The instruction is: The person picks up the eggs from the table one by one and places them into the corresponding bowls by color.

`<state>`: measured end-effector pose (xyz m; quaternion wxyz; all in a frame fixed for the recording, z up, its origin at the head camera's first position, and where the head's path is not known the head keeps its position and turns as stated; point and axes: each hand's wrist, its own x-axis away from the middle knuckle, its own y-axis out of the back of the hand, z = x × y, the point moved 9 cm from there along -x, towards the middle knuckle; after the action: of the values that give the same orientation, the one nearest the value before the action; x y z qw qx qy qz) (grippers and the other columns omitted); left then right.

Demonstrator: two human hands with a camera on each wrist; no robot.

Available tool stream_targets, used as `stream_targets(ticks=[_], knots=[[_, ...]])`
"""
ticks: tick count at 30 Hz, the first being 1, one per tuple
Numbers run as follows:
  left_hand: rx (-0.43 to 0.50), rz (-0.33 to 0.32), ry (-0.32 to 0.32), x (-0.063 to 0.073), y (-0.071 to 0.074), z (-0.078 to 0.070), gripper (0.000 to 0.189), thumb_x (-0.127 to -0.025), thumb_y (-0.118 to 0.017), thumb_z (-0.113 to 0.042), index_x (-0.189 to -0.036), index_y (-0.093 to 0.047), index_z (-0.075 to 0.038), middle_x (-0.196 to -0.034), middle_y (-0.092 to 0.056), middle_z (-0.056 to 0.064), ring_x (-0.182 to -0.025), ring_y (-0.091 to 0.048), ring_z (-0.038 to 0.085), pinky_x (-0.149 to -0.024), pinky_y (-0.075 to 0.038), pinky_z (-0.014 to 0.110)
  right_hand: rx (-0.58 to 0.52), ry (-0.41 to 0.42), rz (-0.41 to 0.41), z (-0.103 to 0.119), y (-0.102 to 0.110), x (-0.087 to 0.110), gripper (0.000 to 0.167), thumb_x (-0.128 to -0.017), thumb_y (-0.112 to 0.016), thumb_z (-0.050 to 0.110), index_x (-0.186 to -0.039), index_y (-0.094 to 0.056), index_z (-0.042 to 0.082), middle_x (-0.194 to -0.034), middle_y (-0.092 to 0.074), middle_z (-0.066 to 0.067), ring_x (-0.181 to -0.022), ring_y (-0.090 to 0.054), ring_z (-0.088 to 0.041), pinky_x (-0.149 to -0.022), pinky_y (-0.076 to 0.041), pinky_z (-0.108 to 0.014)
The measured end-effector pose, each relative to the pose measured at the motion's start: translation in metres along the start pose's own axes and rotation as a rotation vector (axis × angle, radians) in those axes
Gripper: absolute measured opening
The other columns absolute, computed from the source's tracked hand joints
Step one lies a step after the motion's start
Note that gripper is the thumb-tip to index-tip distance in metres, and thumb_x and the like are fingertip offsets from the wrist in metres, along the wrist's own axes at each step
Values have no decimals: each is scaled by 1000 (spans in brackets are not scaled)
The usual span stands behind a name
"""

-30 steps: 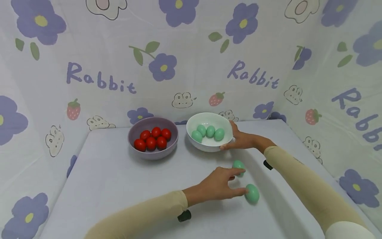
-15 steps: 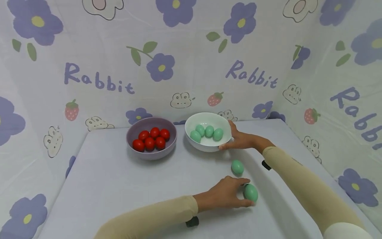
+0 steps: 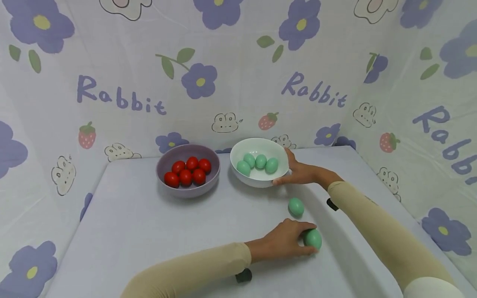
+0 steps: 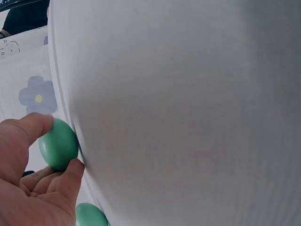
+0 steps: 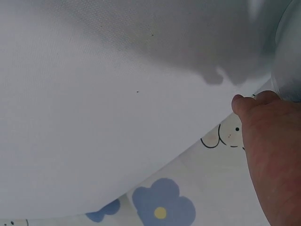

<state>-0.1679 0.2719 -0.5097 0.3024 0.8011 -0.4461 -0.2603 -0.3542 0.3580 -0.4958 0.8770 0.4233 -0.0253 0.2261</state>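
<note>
My left hand point(image 3: 285, 240) pinches a green egg point(image 3: 314, 240) near the front right of the table. In the left wrist view, the thumb lies on one end of that egg point(image 4: 59, 145) and the fingers on the other. A second green egg point(image 3: 296, 207) lies just beyond it. My right hand point(image 3: 303, 173) grips the right side of a white bowl point(image 3: 257, 182), thumb low at the front and fingers behind. Several green eggs point(image 3: 261, 162) sit inside the bowl. The right wrist view shows the right hand point(image 5: 273, 141) at the bowl's edge.
A purple bowl point(image 3: 190, 193) holding several red eggs point(image 3: 185, 178) stands left of the white bowl. Both rest at the back of the white-covered table point(image 3: 149, 231), close to a flower-patterned cloth wall point(image 3: 238, 95).
My left hand has moved right and toward the front, from between the two loose eggs to the nearer one, and its fingers have closed on it. My right hand stays on the bowl.
</note>
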Motion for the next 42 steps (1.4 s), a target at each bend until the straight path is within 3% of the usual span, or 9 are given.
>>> stream_targets(ticks=[5,10,16,23,27,30,33,37,42], knots=[[19,31,-9,3,4,-3,57,-97,-79,-34,-146,-63,-10,-134,-70,-9,-116,-60,-10,-96,-45,6,-4,1,5,-1,-1,0,135,-88,-83,53,-164,24,21,-174,15,-17,-161,2,-44,-125,-12,-70],[64,61,-34,9,21,-12,57,-98,-79,-29,-148,-61,-10,-139,-67,-9,-119,-62,-8,-97,-48,8,5,4,5,-2,0,0,133,-89,-82,52,-165,23,20,-173,18,-16,-161,4,-45,-124,-11,-73],[130,66,-51,19,57,-21,58,-96,-79,-23,-149,-60,-10,-135,-68,-7,-118,-64,-6,-96,-50,9,8,-15,11,-1,2,1,136,-89,-82,55,-164,27,23,-173,20,-16,-161,6,-45,-123,-10,-73],[225,-15,-29,21,112,-17,58,-94,-80,-17,-147,-60,-7,-139,-66,-2,-126,-62,0,-100,-50,14,-18,15,26,3,2,1,131,-93,-80,48,-164,27,19,-172,22,-18,-160,10,-46,-124,-8,-73],[152,-125,3,15,157,-2,59,-93,-81,-22,-147,-61,-9,-141,-67,-1,-129,-63,6,-103,-50,17,-39,15,48,4,1,2,124,-98,-75,40,-161,28,12,-171,19,-25,-160,8,-47,-126,-7,-70],[41,-223,35,4,191,15,60,-92,-83,-23,-146,-63,-7,-140,-69,2,-126,-68,13,-103,-53,21,-29,13,46,2,4,2,125,-97,-75,43,-162,27,14,-171,17,-23,-160,4,-45,-126,-9,-69],[-71,-267,82,-8,213,36,59,-91,-84,-24,-144,-64,-6,-138,-70,5,-122,-70,17,-103,-55,26,-23,16,31,1,6,2,128,-94,-78,49,-163,25,16,-172,17,-19,-161,1,-43,-125,-12,-70],[-225,-218,173,-21,218,64,60,-91,-85,-28,-143,-65,-6,-136,-72,5,-121,-69,18,-106,-54,31,-25,-13,19,-1,6,4,132,-92,-80,51,-163,26,20,-173,19,-16,-161,3,-43,-125,-12,-71],[-348,-115,277,-30,203,96,59,-89,-87,-26,-140,-67,-5,-137,-71,7,-126,-63,22,-110,-51,34,-22,-34,30,0,1,4,135,-90,-79,56,-163,29,21,-173,21,-13,-161,4,-42,-125,-11,-71]])
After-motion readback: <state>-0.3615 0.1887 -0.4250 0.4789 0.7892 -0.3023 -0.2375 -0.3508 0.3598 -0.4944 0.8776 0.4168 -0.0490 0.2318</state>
